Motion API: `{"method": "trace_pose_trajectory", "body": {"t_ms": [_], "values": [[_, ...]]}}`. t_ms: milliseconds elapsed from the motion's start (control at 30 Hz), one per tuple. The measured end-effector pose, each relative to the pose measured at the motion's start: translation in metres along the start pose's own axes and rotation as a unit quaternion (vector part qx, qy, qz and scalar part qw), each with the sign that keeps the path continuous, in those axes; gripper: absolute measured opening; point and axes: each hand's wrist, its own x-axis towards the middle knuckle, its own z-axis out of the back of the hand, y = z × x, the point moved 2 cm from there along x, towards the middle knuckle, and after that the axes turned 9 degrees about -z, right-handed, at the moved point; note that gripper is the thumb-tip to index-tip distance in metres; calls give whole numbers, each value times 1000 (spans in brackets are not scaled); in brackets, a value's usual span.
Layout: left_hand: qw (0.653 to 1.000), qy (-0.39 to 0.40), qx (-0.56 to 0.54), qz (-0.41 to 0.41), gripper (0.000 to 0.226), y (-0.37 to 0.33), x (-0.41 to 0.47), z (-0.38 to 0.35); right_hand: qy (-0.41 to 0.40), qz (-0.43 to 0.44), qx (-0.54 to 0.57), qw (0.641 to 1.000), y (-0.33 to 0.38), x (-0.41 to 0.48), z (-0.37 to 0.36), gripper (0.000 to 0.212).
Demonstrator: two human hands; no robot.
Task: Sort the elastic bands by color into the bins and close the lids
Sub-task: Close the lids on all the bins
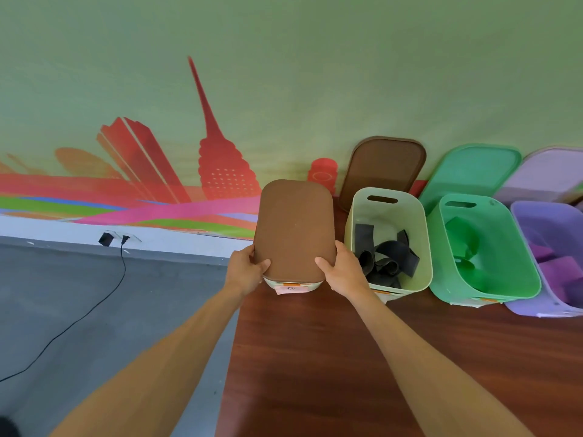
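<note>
A brown lid (295, 228) lies on top of the leftmost cream bin (291, 287), at the table's left end. My left hand (244, 269) grips the lid's near left corner, thumb on top. My right hand (342, 272) grips the near right corner the same way. To the right stands an open cream bin (421, 247) with black bands (386, 258) inside. Beside it stand an open green bin (441, 279) holding green bands (463, 241) and an open purple bin (523, 305) holding purple bands (558, 269).
A second brown lid (383, 167), a green lid (470, 173) and a lilac lid (550, 173) lean against the painted wall behind the bins. The wooden table (315, 357) ends at its left edge above a grey floor with a black cable (94, 305).
</note>
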Motion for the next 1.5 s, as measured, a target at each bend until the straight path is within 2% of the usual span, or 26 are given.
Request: {"method": "trace_pose_trajectory", "body": {"t_ms": [167,267,500,800,967,1133,1333,1500], "values": [[1000,9,4,-14,33,-1,1,1,-5,-18,14,1000,1,-4,-3,64],[1000,27,-3,-11,41,0,-5,2,1,-19,6,1000,6,-7,3,55],[995,32,82,-40,68,-20,-6,22,-68,40,-160,984,25,-24,48,44],[965,59,171,-189,45,-127,32,9,-103,91,-295,946,54,-30,166,28],[961,98,163,-202,32,-193,51,-38,-116,109,-371,915,50,5,231,33],[960,105,195,-172,42,-226,88,-87,-117,129,-331,928,33,65,274,36],[966,76,203,-140,57,-237,138,-122,-96,152,-249,952,11,136,284,43],[974,60,186,-110,48,-241,164,-140,-109,197,-201,953,3,164,279,38]]}}
